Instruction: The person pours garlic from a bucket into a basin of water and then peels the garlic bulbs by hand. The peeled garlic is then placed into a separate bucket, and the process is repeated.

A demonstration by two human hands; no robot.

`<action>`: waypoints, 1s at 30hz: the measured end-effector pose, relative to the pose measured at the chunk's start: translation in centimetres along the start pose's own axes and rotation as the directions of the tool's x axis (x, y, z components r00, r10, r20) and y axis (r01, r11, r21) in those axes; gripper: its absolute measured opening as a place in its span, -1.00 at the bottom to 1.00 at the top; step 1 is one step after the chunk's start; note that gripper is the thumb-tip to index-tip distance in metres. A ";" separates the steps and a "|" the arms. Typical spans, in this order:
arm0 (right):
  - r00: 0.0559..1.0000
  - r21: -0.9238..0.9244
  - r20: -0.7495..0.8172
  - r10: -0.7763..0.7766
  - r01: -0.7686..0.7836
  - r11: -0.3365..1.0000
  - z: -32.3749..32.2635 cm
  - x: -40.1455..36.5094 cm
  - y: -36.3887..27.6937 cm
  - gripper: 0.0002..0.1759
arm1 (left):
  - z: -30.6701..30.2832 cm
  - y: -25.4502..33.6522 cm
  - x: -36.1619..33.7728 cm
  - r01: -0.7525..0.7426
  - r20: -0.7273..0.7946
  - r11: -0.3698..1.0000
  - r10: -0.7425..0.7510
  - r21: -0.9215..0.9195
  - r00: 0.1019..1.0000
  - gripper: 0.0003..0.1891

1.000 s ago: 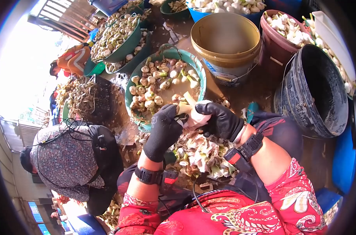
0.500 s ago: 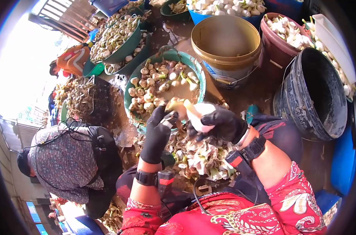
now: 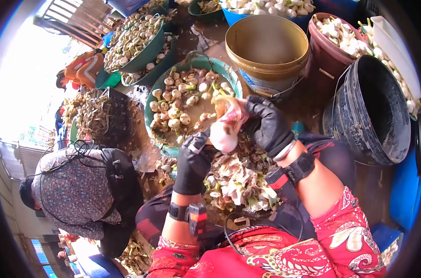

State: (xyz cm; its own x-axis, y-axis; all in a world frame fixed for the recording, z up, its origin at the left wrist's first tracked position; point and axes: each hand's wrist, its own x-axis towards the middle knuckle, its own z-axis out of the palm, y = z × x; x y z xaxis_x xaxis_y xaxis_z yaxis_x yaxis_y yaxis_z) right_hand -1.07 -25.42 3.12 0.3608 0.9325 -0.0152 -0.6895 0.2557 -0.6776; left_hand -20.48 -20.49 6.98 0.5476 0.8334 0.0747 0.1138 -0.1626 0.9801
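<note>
Both my hands wear black gloves and grip one pale bulb (image 3: 225, 127) with a pinkish skin. My right hand (image 3: 268, 124) holds its upper end near the stalk. My left hand (image 3: 193, 160) holds it from below at the round end. The bulb hangs over a heap of peeled skins (image 3: 240, 178) in my lap. Just beyond it stands a green basin (image 3: 234, 79) of muddy water with several unpeeled bulbs afloat.
A tan bucket (image 3: 266, 46) and a dark blue bucket (image 3: 370, 109) stand at the right, both without bulbs. A maroon tub (image 3: 328, 55) and other basins (image 3: 145, 51) hold peeled bulbs. Another person (image 3: 78, 190) crouches at my left beside a black crate (image 3: 120, 113).
My hands turned the bulb: its round end now points down and left. My right hand rose toward the basin and my left hand dropped under the bulb.
</note>
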 end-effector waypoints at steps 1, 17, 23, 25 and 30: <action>0.978 -0.392 0.098 -0.183 0.207 0.896 0.3 0.2 -1.2 -0.72 | 0.4 0.1 0.2 0.257 -0.033 0.818 -0.318 -0.515 0.947 -0.73; 0.896 -0.853 0.023 0.444 -0.214 0.475 -0.1 -1.5 -2.0 -0.52 | -2.0 -3.5 1.0 -0.130 -0.049 0.912 0.161 0.389 0.986 -0.85; 0.912 -0.354 0.104 0.396 -0.338 0.872 1.2 -1.9 -1.8 -0.74 | 0.9 -1.6 0.5 0.264 0.083 0.893 -0.251 -0.364 0.964 -0.75; 0.941 -0.234 0.179 0.289 -0.244 0.941 1.6 -2.2 -2.9 -0.77 | 0.7 -1.9 0.6 0.401 0.141 0.606 -0.430 -0.687 0.892 -0.72; 0.968 -0.124 0.009 0.251 -0.248 0.961 0.6 -1.9 -5.1 -0.83 | -3.6 -5.5 3.0 -0.329 0.173 0.687 0.288 0.648 0.942 -0.75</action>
State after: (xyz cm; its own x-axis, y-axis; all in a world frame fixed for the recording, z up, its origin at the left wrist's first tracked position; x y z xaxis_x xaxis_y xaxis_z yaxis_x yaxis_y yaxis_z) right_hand 1.40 -28.33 7.04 0.1705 0.9691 -0.1782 -0.6740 -0.0172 -0.7386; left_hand -22.41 -15.18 2.52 0.6919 0.6469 0.3207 0.4355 -0.7282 0.5292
